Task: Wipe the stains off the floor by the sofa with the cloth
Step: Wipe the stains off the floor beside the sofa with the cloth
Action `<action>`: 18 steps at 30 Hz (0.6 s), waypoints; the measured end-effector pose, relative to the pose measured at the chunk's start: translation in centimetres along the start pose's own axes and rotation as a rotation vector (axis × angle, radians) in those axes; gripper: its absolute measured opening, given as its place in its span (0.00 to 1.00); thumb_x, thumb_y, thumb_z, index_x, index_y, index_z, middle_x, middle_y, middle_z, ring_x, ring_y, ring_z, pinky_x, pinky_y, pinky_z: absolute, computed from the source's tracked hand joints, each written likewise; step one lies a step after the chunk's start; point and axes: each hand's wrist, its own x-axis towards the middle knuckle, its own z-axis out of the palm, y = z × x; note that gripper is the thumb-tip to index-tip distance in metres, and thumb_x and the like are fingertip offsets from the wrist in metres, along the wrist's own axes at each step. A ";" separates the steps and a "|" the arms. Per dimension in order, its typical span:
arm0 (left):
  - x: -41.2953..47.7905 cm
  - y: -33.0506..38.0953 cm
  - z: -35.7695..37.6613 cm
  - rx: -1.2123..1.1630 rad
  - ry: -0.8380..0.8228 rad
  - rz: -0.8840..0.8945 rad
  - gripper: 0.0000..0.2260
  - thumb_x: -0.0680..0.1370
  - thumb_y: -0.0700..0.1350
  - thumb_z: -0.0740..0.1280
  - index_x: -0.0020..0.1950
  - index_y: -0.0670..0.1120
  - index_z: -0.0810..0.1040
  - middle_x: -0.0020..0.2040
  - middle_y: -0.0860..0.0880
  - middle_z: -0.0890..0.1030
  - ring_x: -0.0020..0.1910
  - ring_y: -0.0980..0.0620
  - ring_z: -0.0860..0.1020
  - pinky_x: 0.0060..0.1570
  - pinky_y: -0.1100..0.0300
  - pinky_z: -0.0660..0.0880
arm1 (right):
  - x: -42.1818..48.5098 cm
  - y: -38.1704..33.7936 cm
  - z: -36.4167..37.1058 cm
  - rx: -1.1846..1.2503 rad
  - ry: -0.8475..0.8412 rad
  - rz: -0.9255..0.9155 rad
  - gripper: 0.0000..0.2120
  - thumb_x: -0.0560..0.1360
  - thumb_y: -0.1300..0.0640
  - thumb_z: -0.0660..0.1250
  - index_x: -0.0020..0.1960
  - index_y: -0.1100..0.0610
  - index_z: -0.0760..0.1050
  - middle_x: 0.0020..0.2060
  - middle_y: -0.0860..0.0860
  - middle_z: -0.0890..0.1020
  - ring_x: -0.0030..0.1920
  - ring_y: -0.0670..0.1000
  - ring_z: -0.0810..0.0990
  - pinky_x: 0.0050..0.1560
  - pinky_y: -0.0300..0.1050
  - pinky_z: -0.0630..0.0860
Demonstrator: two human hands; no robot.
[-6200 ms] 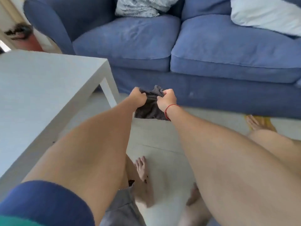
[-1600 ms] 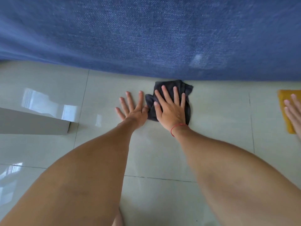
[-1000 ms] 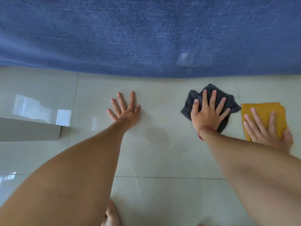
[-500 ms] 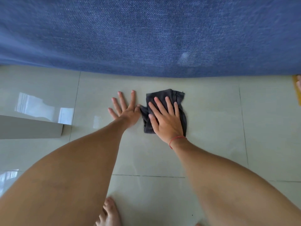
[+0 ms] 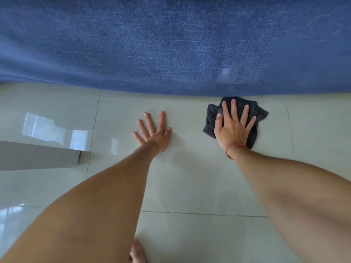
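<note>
Since half a second before, the right hand [image 5: 232, 130] had slid the cloth [image 5: 212, 122] rightward along the foot of the sofa [image 5: 171, 44], away from the left hand [image 5: 154, 136], which had stayed planted where it was. The two hands, nearly touching before, now sat well apart.

The right hand lay flat on the dark grey cloth, fingers [image 5: 233, 109] spread wide and pressing down rather than gripping; a red cord [image 5: 235, 147] circled its wrist. The cloth was bunched on the floor [image 5: 190, 186], its far edge touching the sofa's lower hem, just under a pale smudge [image 5: 225, 74] on the blue fabric. The left hand was also open, palm down on bare tile, fingers splayed, holding nothing, a little farther from the sofa than the cloth.

The sofa's blue woven front filled the whole upper part of the view. Before it, the floor was glossy, pale cream tile, with thin grout lines running both toward the sofa and parallel to it. Bright window reflections shone on the tiles off to the left of the left hand. A white desk leg [image 5: 38, 156] stood there too, well away from the sofa. A bare foot [image 5: 136, 253] showed on the tile at the point farthest from the sofa, between the two forearms.
</note>
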 end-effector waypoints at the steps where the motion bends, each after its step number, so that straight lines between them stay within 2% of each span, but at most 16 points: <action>1: 0.0 0.0 0.0 0.001 -0.002 -0.003 0.25 0.80 0.59 0.44 0.73 0.67 0.35 0.76 0.51 0.29 0.74 0.44 0.29 0.69 0.41 0.32 | 0.5 -1.4 0.1 -0.008 -0.014 -0.058 0.24 0.81 0.45 0.50 0.77 0.44 0.56 0.78 0.44 0.55 0.78 0.61 0.47 0.74 0.69 0.42; 4: 0.1 0.0 0.0 0.006 -0.004 -0.010 0.25 0.80 0.58 0.44 0.73 0.67 0.36 0.76 0.51 0.30 0.74 0.44 0.30 0.70 0.41 0.32 | 0.9 -5.2 0.9 -0.043 -0.051 -0.240 0.24 0.80 0.45 0.51 0.76 0.43 0.58 0.77 0.44 0.59 0.78 0.61 0.50 0.73 0.70 0.43; 8: 0.4 0.2 -0.1 0.020 -0.026 -0.038 0.24 0.80 0.55 0.44 0.74 0.67 0.38 0.78 0.49 0.36 0.76 0.42 0.35 0.71 0.40 0.35 | -1.3 -7.4 2.0 -0.067 -0.073 -0.394 0.23 0.80 0.45 0.53 0.75 0.44 0.61 0.77 0.43 0.61 0.78 0.60 0.53 0.73 0.69 0.45; 12: 0.3 -0.1 -0.4 -0.041 -0.030 -0.011 0.26 0.79 0.54 0.45 0.73 0.67 0.36 0.76 0.51 0.31 0.74 0.45 0.30 0.70 0.41 0.32 | -5.4 -5.9 2.3 -0.057 -0.060 -0.489 0.22 0.80 0.47 0.55 0.73 0.45 0.66 0.74 0.45 0.66 0.76 0.60 0.60 0.74 0.66 0.51; 14: -0.4 -0.9 -0.1 -0.091 0.041 0.063 0.25 0.80 0.56 0.46 0.75 0.65 0.38 0.77 0.51 0.31 0.74 0.47 0.30 0.71 0.43 0.32 | -7.2 -4.0 2.2 -0.069 -0.064 -0.513 0.22 0.80 0.47 0.54 0.72 0.45 0.67 0.74 0.45 0.68 0.76 0.58 0.61 0.74 0.63 0.54; 16: -1.1 -2.5 0.1 -0.125 0.190 0.119 0.25 0.80 0.58 0.46 0.76 0.62 0.40 0.78 0.50 0.36 0.76 0.48 0.35 0.72 0.45 0.35 | -7.8 -1.5 1.7 -0.078 -0.050 -0.502 0.23 0.79 0.46 0.51 0.72 0.46 0.68 0.73 0.45 0.68 0.75 0.57 0.63 0.74 0.61 0.57; 18: -1.7 -4.9 -0.1 -0.120 0.311 0.035 0.25 0.80 0.57 0.46 0.76 0.62 0.41 0.79 0.49 0.37 0.77 0.47 0.36 0.72 0.45 0.35 | -7.4 0.8 1.0 -0.097 -0.025 -0.424 0.23 0.79 0.46 0.51 0.72 0.47 0.69 0.73 0.46 0.69 0.75 0.58 0.64 0.73 0.61 0.59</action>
